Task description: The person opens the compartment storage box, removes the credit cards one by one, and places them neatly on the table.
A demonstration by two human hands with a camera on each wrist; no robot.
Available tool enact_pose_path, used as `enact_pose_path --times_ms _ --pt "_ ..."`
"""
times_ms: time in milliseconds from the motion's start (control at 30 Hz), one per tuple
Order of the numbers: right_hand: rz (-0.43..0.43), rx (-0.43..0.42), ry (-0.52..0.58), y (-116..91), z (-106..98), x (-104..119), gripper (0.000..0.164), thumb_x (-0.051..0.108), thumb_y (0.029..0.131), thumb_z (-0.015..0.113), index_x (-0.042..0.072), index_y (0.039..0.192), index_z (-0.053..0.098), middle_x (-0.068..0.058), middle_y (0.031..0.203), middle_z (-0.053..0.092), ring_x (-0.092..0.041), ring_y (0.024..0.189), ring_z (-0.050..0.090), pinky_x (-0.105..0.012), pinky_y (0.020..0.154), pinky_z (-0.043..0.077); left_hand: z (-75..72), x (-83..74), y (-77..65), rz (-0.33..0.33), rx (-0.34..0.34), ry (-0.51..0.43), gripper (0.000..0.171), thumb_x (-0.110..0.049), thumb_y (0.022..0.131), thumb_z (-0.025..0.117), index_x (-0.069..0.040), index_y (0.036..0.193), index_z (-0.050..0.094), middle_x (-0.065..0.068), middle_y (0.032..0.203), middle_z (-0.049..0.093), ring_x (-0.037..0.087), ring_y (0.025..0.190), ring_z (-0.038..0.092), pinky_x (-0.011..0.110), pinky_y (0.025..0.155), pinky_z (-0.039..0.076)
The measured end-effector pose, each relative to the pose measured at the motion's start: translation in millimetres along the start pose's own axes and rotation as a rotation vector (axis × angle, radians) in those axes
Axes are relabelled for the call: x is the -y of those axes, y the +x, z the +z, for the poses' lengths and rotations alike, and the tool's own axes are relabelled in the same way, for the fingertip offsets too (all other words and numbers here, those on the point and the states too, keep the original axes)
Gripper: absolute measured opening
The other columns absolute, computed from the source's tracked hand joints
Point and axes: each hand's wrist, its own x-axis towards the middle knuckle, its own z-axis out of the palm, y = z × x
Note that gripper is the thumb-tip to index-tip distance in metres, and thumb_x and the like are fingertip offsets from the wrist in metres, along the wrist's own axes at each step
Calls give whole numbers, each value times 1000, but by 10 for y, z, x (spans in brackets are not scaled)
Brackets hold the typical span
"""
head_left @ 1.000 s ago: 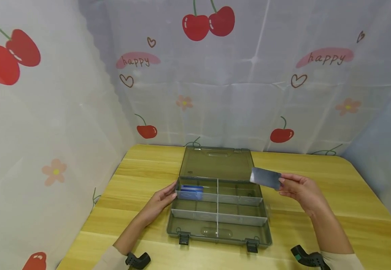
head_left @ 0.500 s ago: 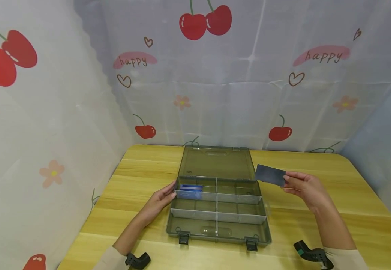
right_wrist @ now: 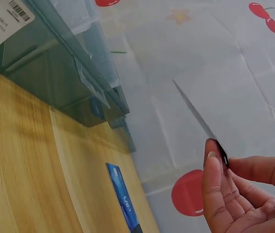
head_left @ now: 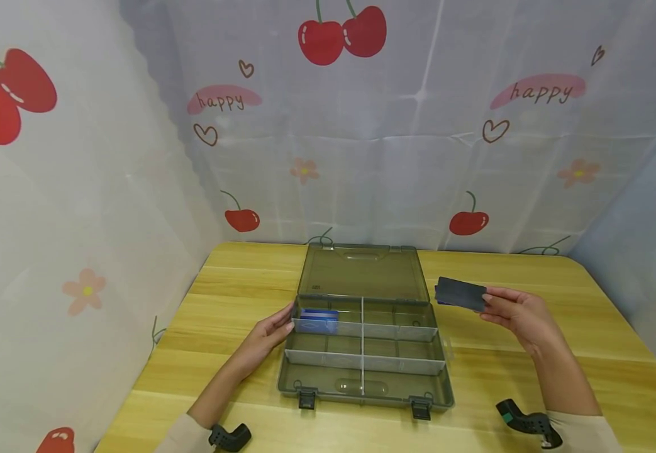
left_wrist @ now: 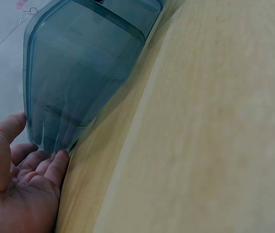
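My right hand [head_left: 522, 313] pinches a dark card [head_left: 459, 293] between thumb and fingers, above the table to the right of the box. In the right wrist view the dark card [right_wrist: 195, 112] shows nearly edge-on. Below it a blue card with "VIP" lettering [right_wrist: 122, 194] lies on the table; the head view shows only a sliver. A translucent grey-green compartment box [head_left: 364, 396] lies with its lid [head_left: 364, 270] folded back. Blue cards [head_left: 319, 322] stand in its back left compartment. My left hand [head_left: 265, 336] rests against the box's left side, fingertips touching its wall [left_wrist: 79, 73].
The wooden table [head_left: 192, 352] extends around the box on all sides. A white curtain [head_left: 361, 157] with cherry prints hangs along its back and sides. Two black latches [head_left: 307, 399] stick out at the box's front edge.
My right hand has shifted a little to the right with the dark card, away from the box, and the card's face has turned darker. The left hand stays at the box.
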Motion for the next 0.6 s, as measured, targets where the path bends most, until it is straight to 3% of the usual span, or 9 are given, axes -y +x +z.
enact_pose_path --times_ms 333,600 --pt "8 0 -61 59 -95 -79 32 7 102 61 -2 132 58 5 100 67 -13 85 71 -29 81 61 -18 26 16 5 3 -7 64 -32 107 55 -13 161 27 1 166 23 19 151 25 24 113 36" --pt "15 19 -82 86 -206 -140 54 5 104 57 -20 145 34 7 102 65 -12 88 72 -28 81 61 -8 20 6 22 8 -23 65 -31 107 54 -11 162 26 5 167 21 23 152 22 26 113 36"
